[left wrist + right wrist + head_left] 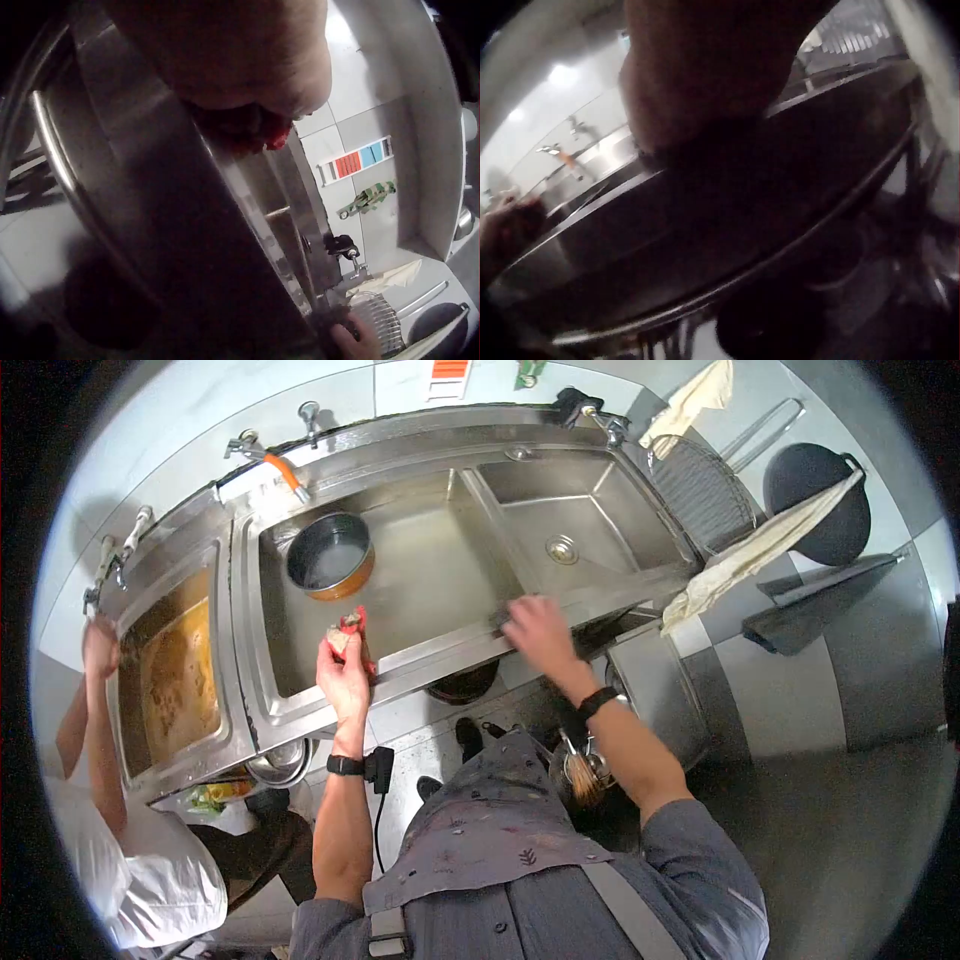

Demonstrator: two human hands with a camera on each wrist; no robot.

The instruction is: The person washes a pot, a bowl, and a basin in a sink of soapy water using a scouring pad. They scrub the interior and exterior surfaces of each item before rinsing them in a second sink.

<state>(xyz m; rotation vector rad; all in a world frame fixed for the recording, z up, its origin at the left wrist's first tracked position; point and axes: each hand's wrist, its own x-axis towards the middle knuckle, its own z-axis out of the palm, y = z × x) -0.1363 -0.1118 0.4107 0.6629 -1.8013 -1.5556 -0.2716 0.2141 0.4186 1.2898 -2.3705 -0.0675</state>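
Observation:
My left hand [345, 678] grips a crumpled red-and-whitish packet [338, 639] above the front rim of the large sink basin [430, 550]. Bits of red [277, 135] stick out past the hand in the left wrist view. On the same front rim, further right, my right hand [543, 635] holds a small dark scrubbing pad [501, 619] against the metal, its fingers mostly covering it. A round pan [331, 558], dark inside and orange-brown outside, sits at the basin's back left.
Another person's arm [103, 710] reaches toward the left basin, which holds brownish water [180, 680]. A faucet with an orange hose [287, 475] stands behind. A wire strainer [705, 495], a black pan [820, 505] and cloths [765, 560] hang at right.

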